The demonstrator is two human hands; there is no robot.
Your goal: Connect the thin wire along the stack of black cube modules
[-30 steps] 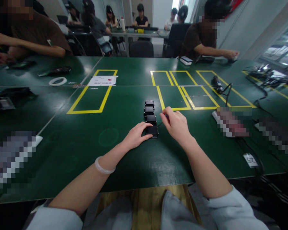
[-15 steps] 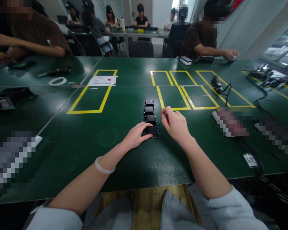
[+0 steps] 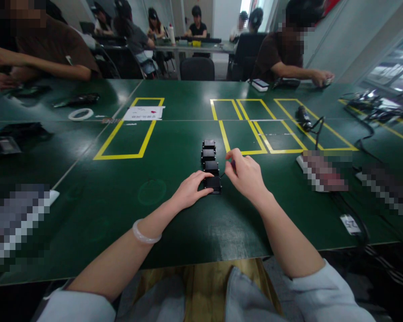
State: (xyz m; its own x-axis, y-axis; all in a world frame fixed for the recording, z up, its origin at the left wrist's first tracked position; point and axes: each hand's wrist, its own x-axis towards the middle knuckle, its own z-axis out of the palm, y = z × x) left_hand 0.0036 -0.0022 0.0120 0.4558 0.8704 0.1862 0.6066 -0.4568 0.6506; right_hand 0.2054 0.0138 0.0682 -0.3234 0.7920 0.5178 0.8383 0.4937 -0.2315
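Black blocks (image 3: 211, 166) — four of them, lined up one behind another — are sitting on the green table (image 3: 188, 232), their far end lying between a yellow tape outline (image 3: 119, 157) to the left and more yellow outlines (image 3: 251, 153) to the right. The left hand (image 3: 188, 190), its wrist wearing a pale bracelet (image 3: 141, 237), is holding the nearest block (image 3: 213, 184), thumb along the near edge and fingers over the far left corner, while the right hand (image 3: 246, 173) is narrowly pinching a thin dark tool (image 3: 223, 174) — mostly hidden by the fingers — whose end is pointing at that block's right side, contact being too small to tell
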